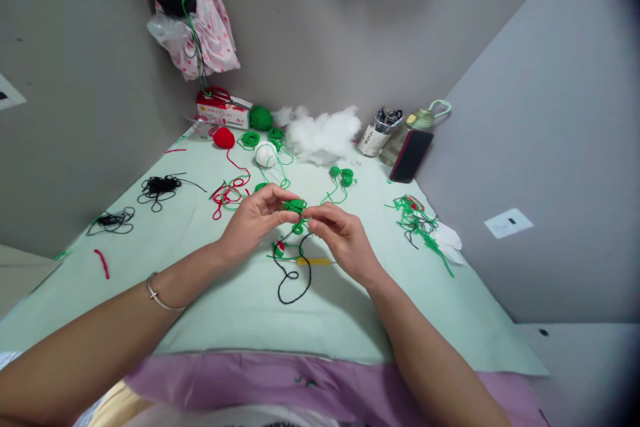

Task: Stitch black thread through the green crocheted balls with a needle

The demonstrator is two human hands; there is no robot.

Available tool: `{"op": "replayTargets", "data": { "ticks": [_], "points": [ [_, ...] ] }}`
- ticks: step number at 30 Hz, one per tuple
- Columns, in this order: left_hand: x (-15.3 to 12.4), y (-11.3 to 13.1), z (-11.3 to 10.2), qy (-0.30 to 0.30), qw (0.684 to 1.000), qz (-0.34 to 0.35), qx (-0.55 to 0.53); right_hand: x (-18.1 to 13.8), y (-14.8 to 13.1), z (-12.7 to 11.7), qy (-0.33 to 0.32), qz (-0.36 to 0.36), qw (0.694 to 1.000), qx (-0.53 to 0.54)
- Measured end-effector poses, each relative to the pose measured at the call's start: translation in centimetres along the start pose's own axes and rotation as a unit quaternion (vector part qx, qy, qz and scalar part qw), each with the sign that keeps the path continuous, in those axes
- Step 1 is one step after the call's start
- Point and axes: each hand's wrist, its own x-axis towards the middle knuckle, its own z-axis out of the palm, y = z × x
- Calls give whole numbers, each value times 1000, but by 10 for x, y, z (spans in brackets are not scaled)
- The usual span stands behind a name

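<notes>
My left hand pinches a small green crocheted piece above the pale green table. My right hand is closed in a pinch right beside it, touching the piece and a black yarn strand that hangs down and loops on the table. Under the hands lies a yellow-handled crochet hook next to a small red and green bit.
Scattered on the table are black yarn tangles, red yarn, a red ball, green pieces, white stuffing, a tool cup, a phone and green scraps. A bag hangs on the wall.
</notes>
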Motion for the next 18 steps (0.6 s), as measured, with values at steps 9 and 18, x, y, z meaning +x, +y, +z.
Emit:
{"op": "replayTargets", "data": {
  "ticks": [9,18],
  "points": [
    [-3,-1,5,38,999,-23,-27,4,9,20,4,106,981,165],
    [-4,-4,10,32,999,-23,-19,6,1,19,42,96,980,167]
  ]
}}
